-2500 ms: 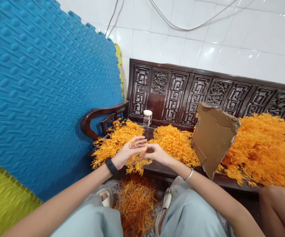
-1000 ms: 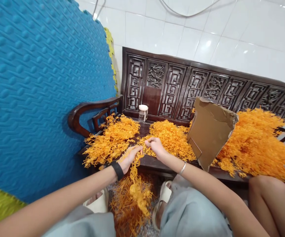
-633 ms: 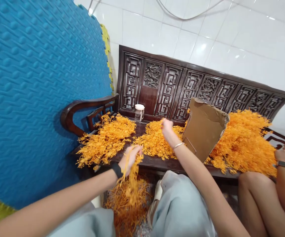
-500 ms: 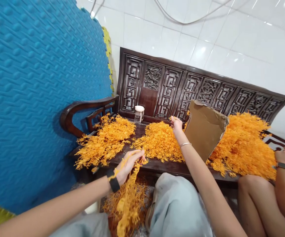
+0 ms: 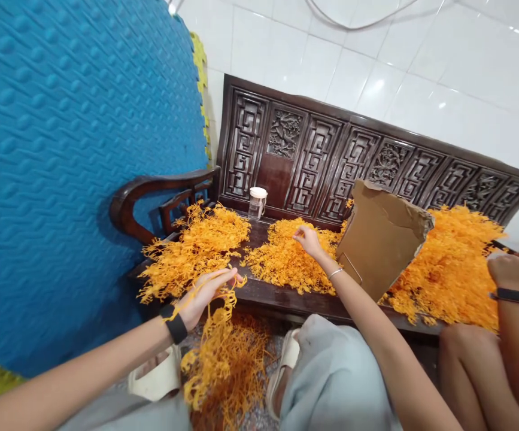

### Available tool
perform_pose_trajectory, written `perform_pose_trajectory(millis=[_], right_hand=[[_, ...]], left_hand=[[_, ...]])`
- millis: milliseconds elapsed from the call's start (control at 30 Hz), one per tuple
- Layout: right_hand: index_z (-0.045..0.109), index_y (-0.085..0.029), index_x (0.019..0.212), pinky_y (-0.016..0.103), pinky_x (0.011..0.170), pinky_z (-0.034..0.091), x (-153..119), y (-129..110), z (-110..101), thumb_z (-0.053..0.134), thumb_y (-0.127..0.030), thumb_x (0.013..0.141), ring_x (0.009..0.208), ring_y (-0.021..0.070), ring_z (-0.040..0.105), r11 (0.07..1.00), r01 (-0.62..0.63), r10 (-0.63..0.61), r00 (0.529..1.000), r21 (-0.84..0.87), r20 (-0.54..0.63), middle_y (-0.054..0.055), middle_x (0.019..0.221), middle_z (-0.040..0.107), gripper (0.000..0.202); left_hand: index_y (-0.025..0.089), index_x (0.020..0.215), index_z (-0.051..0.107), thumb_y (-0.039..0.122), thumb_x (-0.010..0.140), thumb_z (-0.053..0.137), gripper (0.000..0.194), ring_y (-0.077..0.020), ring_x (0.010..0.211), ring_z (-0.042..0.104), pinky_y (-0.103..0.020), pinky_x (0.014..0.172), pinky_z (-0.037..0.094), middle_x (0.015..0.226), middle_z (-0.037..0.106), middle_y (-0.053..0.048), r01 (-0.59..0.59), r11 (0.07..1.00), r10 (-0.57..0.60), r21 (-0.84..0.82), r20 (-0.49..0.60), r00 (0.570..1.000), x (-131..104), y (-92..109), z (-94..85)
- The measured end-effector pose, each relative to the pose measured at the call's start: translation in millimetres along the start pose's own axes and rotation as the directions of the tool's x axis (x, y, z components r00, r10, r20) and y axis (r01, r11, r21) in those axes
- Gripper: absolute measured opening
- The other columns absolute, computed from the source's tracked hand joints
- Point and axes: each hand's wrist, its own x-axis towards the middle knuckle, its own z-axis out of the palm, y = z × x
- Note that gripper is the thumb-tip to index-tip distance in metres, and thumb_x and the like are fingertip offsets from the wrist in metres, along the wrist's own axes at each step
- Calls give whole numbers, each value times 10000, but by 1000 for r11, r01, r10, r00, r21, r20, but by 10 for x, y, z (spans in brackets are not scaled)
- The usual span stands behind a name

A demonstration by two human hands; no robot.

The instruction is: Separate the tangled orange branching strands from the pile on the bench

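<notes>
Head view: your left hand [image 5: 203, 293] loosely pinches a stripped orange plastic sprue [image 5: 214, 353] over the floor pile; your right hand [image 5: 308, 239], fingers curled, picks at the middle heap [image 5: 281, 263] on the worktop [image 5: 277, 296]. Large heap [image 5: 452, 263] beyond the cardboard [image 5: 382, 239] looks unsorted; much remains.

A carved wooden bench [image 5: 286, 296] stands against a tiled wall [image 5: 376, 66], with a foam mat [image 5: 61, 149] upright at its left end. On the seat lie three heaps of plastic sprigs [image 5: 200, 248], left, middle and right; a lidded jar [image 5: 257, 203] stands behind them by the backrest, and a cardboard sheet [image 5: 382, 239] leans between the middle and right heaps. More sprigs lie on the floor before the bench, between the person's feet.
</notes>
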Motion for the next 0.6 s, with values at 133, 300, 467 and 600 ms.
perform_pose_trajectory(millis=[133, 300, 467, 600], right_hand=[[560, -145, 689, 254, 720, 340, 31, -11, 2, 588, -164, 709, 796, 147, 471, 989, 23, -19, 999, -147, 26, 49, 840, 527, 39], [563, -138, 694, 268, 722, 328, 34, -36, -15, 564, -109, 717, 813, 172, 473, 967, 6, -6, 1000, -253, 1, 82, 844, 523, 37], [553, -146, 687, 257, 675, 336, -126, -290, 27, 518, -242, 778, 728, 153, 478, 995, 58, -62, 996, -83, -57, 64, 784, 547, 136], [561, -152, 653, 237, 588, 348, -492, -754, 76, 393, -464, 831, 586, 117, 470, 935, 91, -162, 970, 343, 184, 18, 644, 552, 396]], left_hand=[[178, 733, 662, 454, 718, 552, 298, -133, 700, 467, -221, 594, 374, 743, 556, -13, 6, 997, -2, -79, 46, 999, 30, 24, 5], [169, 741, 653, 425, 743, 547, 278, -103, 618, 435, -211, 556, 368, 719, 536, -6, -2, 984, 34, -180, 177, 984, 37, 85, 34], [168, 785, 642, 431, 743, 542, 285, -125, 658, 483, -237, 610, 403, 706, 542, -7, -4, 981, 38, -195, 172, 984, 54, 106, 24], [176, 858, 643, 449, 732, 548, 315, -150, 750, 524, -244, 654, 412, 777, 582, -25, 0, 990, 16, -141, 111, 994, 88, 61, 18]])
